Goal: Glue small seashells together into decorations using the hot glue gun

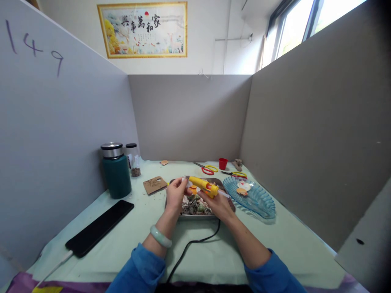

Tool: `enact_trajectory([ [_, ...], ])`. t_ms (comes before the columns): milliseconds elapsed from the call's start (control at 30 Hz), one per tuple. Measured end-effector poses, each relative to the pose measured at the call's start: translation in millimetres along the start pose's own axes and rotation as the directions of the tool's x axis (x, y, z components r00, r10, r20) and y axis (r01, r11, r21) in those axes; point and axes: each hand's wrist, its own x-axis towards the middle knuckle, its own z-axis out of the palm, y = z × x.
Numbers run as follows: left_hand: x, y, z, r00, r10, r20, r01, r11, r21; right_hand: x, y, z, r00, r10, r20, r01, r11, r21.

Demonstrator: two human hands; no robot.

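My right hand (217, 204) is wrapped round the handle of a yellow hot glue gun (204, 186), fingers curled tight on it; the gun lies nearly level, nozzle toward nine o'clock, and a pale glue stick juts from its back end toward four o'clock. My left hand (176, 195) meets the nozzle end, fingertips pressed together there; whether they pinch something small I cannot tell. Both hands hover over a metal tray (198, 217) of dried bits; a black cord (189, 246) runs from under it toward six o'clock. At three o'clock of the tray, just beside it, a blue glass dish (259, 201) holds shells (243, 187); at one o'clock lie yellow-handled scissors (236, 174) and a red cup (222, 163); at ten o'clock a brown board (155, 184), farther out a green flask (116, 173); at eight o'clock a black phone (100, 228).
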Motion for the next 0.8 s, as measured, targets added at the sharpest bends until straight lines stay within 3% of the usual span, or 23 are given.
enact_trajectory([
  [233, -0.3, 0.6, -0.6, 1.000, -0.020, -0.019, 0.019, 0.999, -0.046, -0.8, -5.4, -1.9, 1.000, 0.013, -0.020, -0.013, 1.000, -0.020],
  [433, 0.5, -3.7, -1.5, 0.997, 0.068, 0.025, -0.070, 0.995, 0.073, -0.4, -3.7, -1.0, 1.000, 0.011, -0.021, -0.011, 1.000, -0.029],
  [633, 2.2, -3.2, -2.9, 0.995, 0.091, -0.043, -0.085, 0.990, 0.110, -1.2, -6.3, -2.5, 1.000, 0.009, -0.024, -0.011, 0.998, -0.062],
  [800, 1.2, -2.4, -2.8, 0.993, 0.117, -0.034, -0.110, 0.983, 0.147, -1.5, -7.3, -2.2, 0.999, -0.002, -0.047, -0.001, 0.998, -0.057],
])
